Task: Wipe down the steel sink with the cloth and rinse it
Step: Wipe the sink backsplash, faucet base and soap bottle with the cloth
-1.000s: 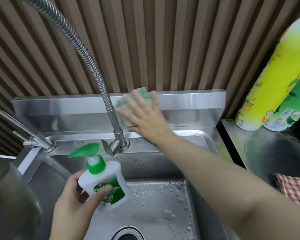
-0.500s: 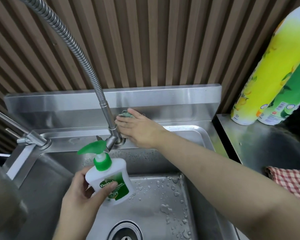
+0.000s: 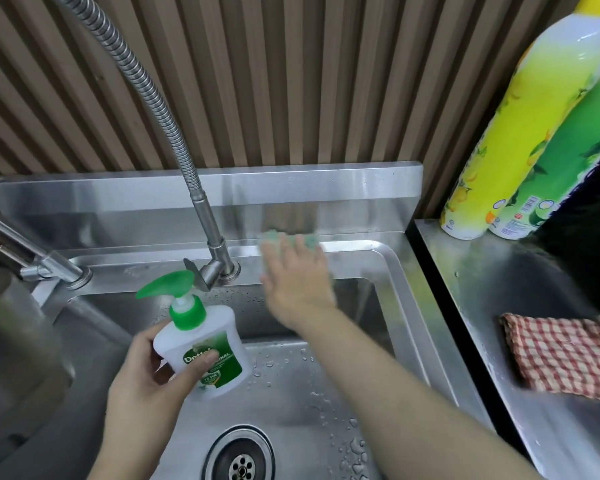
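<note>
Sink: I see a steel sink in the middle of the frame, with water drops right of its drain.
Back ledge: a green cloth lies on it, just right of the tap.
Side counter: steel, on the right.
On the counter: a yellow bottle and a green bottle stand touching, upper right; a red checked towel lies lower.

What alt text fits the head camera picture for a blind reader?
A person's right hand presses a green cloth flat on the back ledge of the steel sink, right of the faucet; the left hand holds a soap bottle over the basin.
</note>
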